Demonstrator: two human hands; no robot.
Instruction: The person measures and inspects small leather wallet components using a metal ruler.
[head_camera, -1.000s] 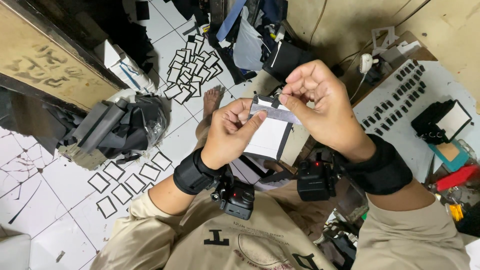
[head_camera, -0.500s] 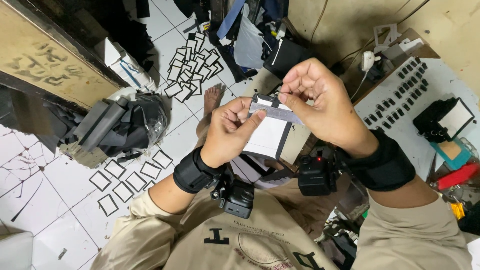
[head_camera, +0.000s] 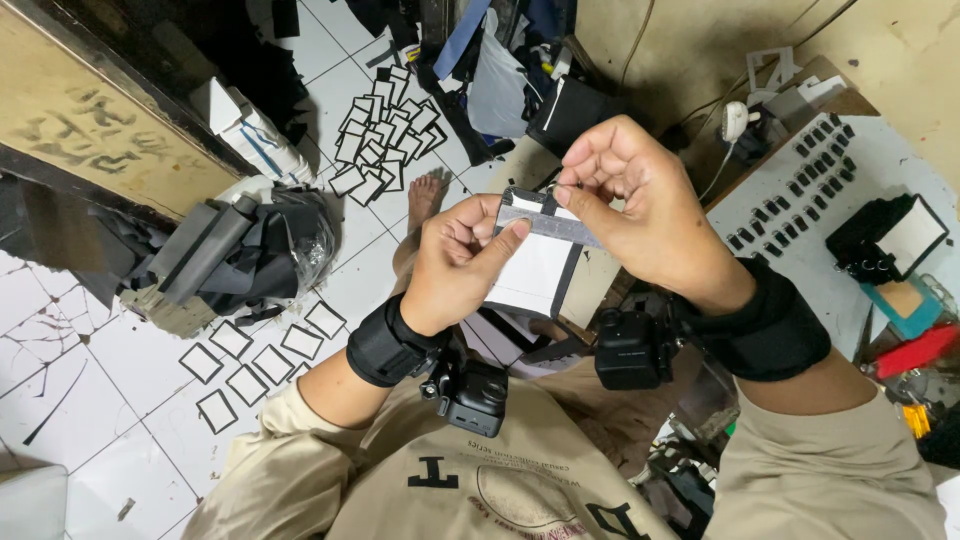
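Note:
A flat white card with a black border (head_camera: 535, 270) is held up in front of me by both hands. My left hand (head_camera: 455, 265) grips its left edge, with the thumb pressed on a grey strip (head_camera: 555, 226) that lies across the card's top. My right hand (head_camera: 630, 210) pinches the top of the card and the right part of that strip between thumb and fingers. Each wrist wears a black band with a small black camera (head_camera: 478, 392) hanging under it.
Several white, black-bordered cards (head_camera: 380, 140) lie scattered on the tiled floor at the back, more (head_camera: 262, 355) near my left elbow. A pile of grey and black sheets (head_camera: 225, 255) sits at left. A white board with small black pieces (head_camera: 800, 190) is at right. A bare foot (head_camera: 425, 195) rests ahead.
My hands have stayed together on the card with hardly any shift. The right fingers have slid slightly along the grey strip at the card's top.

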